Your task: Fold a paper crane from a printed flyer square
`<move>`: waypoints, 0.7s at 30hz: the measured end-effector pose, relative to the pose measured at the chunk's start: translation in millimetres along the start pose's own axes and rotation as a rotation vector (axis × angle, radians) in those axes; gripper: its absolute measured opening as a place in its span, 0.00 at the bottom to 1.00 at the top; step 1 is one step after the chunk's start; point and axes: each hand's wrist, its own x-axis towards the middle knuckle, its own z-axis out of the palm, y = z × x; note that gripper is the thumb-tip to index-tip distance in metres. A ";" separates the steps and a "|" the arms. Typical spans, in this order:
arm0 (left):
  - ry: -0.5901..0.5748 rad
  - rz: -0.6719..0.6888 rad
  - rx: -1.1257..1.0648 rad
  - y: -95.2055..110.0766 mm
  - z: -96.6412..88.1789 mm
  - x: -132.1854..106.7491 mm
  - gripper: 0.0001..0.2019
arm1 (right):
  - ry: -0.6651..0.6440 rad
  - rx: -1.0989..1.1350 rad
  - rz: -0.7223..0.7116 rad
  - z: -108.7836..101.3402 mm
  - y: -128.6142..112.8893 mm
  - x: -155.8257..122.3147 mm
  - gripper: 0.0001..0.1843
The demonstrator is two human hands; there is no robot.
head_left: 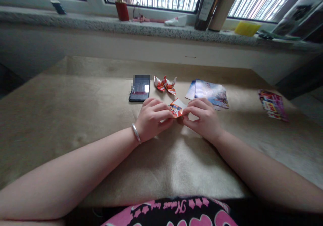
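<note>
Midway, it seems: one paper figure folded, another under the fingers.
On the tan table (75, 118), just in front of the phone (139, 89), the left hand (151, 118) and right hand (204, 118) meet. Flat sheets (212, 93) lie right of the phone, a finished folded figure (165, 84) just beside it. Both hands' fingertips pinch a printed paper (176, 108), only partly creased.
</note>
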 end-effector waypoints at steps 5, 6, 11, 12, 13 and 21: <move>0.016 0.030 0.026 -1.1 -0.5 -0.2 0.06 | 0.007 0.003 -0.006 -0.5 1.9 -0.3 0.03; 0.020 0.032 0.031 -1.3 -0.4 -0.3 0.06 | 0.011 0.009 0.011 -0.8 2.0 -0.4 0.03; 0.010 0.028 0.044 -1.7 0.7 -0.2 0.07 | -0.010 0.032 0.035 -1.6 -2.0 -0.3 0.03; 0.008 0.030 0.043 -1.5 0.9 0.0 0.07 | -0.028 0.027 0.019 -1.4 -3.6 -0.4 0.02; 0.009 0.032 0.041 -1.3 0.9 0.1 0.07 | -0.045 0.021 0.003 -1.2 -4.9 -0.4 0.01; -0.005 0.016 0.043 -1.8 0.0 -0.2 0.07 | -0.053 0.005 0.020 -0.1 -1.4 -2.1 0.03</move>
